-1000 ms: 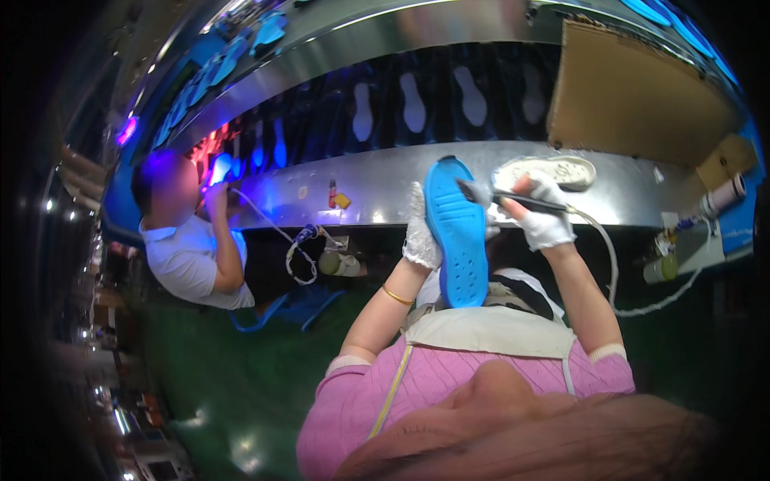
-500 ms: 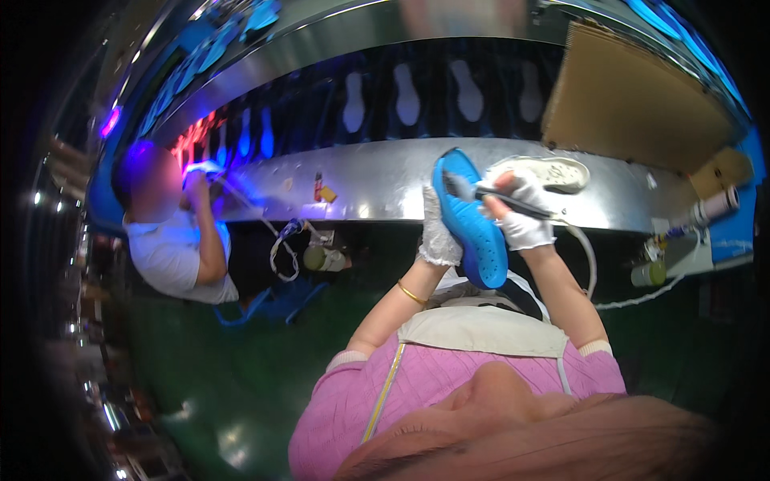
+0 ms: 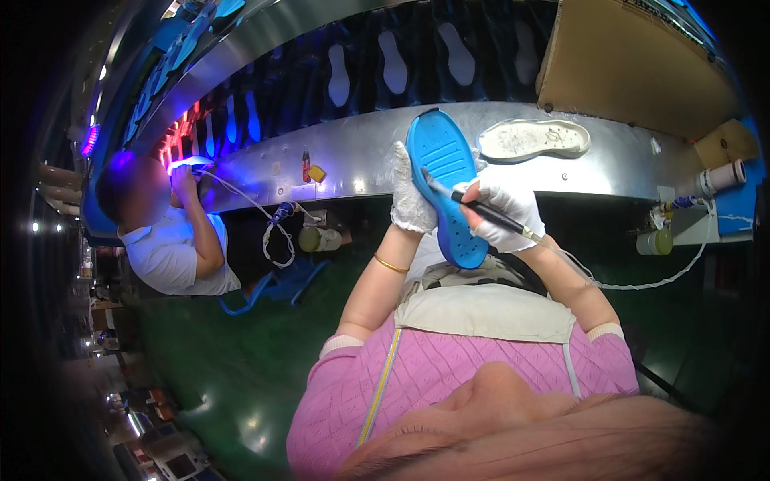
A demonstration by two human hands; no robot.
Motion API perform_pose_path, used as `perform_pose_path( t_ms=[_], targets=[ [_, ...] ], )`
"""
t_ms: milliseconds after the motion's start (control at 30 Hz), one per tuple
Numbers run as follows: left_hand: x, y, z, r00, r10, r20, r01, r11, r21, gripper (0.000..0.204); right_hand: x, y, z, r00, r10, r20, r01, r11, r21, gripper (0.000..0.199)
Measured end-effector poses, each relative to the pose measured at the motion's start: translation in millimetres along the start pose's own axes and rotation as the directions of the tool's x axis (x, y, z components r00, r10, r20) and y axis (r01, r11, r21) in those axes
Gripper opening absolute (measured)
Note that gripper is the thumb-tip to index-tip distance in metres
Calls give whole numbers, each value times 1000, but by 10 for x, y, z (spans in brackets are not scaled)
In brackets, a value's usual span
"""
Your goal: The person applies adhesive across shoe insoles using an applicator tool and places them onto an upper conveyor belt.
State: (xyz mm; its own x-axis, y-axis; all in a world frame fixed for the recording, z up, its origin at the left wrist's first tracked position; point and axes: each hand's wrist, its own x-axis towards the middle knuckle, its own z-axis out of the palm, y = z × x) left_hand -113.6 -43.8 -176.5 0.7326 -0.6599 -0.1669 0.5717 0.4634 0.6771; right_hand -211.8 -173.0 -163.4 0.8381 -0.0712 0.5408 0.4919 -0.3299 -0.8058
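In my left hand, gloved in white, is a blue shoe sole, tilted up with its hollow, ridged inner side facing me. The fingers wrap its left edge; the fingertips behind it are hidden. My right hand, also gloved but with bare fingertips, grips a black-handled brush like a pen. The bristles touch the inside of the sole near its left wall. From the handle's end a pale tube trails off to the right. A white shoe sole lies on the metal bench beyond my right hand.
Foot-shaped pale pieces sit in a row on the dark belt behind the steel bench. A cardboard sheet stands at right. A small red bottle and a yellow block are left. Farther left a co-worker sits.
The brush has moved down the sole toward its left wall. My right hand has dropped lower, uncovering the white sole. The whole view has also shifted slightly.
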Motion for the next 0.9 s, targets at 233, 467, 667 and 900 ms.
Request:
perform_pose_path(
  t_ms=[233, 467, 667, 900],
  targets=[
    [-237, -242, -193, 974, -176, 140, 157, 978, 134, 93, -324, 122, -224, 920, 387, -66, -357, 893, 273, 10],
    [-56, -337, -87, 980, -189, 63, 179, 973, 145, 97, -318, 103, -273, 796, 602, 66, -528, 637, 561, 8],
    [258, -242, -27, 973, 72, 219, -41, 989, -144, 105, -163, 38, -173, 995, 90, -40, -86, 993, 87, 11],
    [431, -43, -41, 916, 301, 265, -187, 905, -383, 102, -134, 107, -177, 923, 385, -32, -347, 863, 368, 13]
  ],
)
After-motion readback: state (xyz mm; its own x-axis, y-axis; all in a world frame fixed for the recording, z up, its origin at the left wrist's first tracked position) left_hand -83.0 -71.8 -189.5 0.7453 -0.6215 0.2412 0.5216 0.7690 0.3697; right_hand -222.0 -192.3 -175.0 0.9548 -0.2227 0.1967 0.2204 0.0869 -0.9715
